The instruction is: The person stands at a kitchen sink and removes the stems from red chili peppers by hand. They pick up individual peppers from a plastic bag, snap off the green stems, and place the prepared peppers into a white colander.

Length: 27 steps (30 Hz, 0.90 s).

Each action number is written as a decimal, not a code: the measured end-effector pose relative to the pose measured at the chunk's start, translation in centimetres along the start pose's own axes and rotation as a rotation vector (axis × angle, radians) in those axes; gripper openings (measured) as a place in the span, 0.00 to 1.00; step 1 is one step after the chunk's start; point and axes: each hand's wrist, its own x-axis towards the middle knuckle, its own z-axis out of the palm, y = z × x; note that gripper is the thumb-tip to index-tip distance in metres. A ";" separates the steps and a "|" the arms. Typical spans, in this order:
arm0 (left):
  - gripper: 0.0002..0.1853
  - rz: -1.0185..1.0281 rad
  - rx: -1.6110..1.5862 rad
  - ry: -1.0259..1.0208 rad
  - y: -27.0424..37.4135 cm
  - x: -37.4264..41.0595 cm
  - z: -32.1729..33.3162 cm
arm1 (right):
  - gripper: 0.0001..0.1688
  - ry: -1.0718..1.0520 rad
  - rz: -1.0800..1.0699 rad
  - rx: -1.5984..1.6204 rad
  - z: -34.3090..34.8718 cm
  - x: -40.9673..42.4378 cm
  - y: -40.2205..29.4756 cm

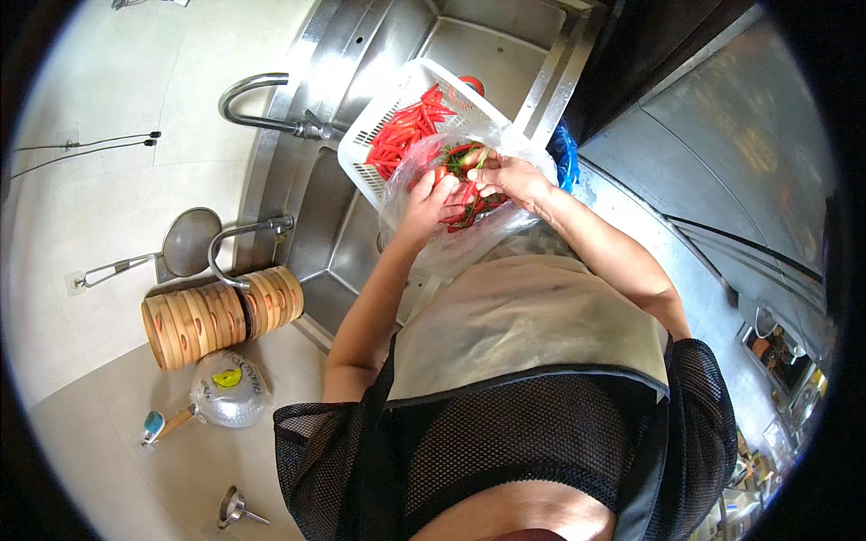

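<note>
Both my hands are over a clear plastic bag [433, 250] of red chili peppers with green stems [477, 215]. My left hand [429, 206] is at the bag's left side, with red chilies at its fingers. My right hand [511, 177] pinches a green chili stem between thumb and fingers. Beyond the bag, a white perforated plastic basket [355, 152] lies tilted across the sink and holds a heap of red chilies [406, 132] without visible stems. The bag overlaps the near end of the basket.
Stainless steel sink basins [497, 51] lie under and beyond the basket. Two curved faucets [254, 122] reach in from the left wall. Stacked bamboo steamers [203, 321], a hanging mesh strainer [191, 242] and a plastic-wrapped bundle [231, 392] are at the left. Blue plastic [565, 155] shows beside the bag.
</note>
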 end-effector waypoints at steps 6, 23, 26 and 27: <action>0.07 0.065 -0.018 -0.106 -1.6 0.6 -0.2 | 0.05 -0.002 -0.029 -0.045 0.1 0.2 0.7; 0.05 0.234 0.469 -0.035 -0.5 0.3 -1.5 | 0.08 0.019 -0.001 -0.129 0.8 -0.2 0.2; 0.05 0.235 0.503 -0.040 -0.1 0.0 -1.4 | 0.08 0.041 -0.007 -0.125 0.9 -0.2 0.3; 0.05 0.232 0.507 -0.042 0.1 -0.1 -1.3 | 0.08 0.044 -0.003 -0.115 0.9 -0.3 0.2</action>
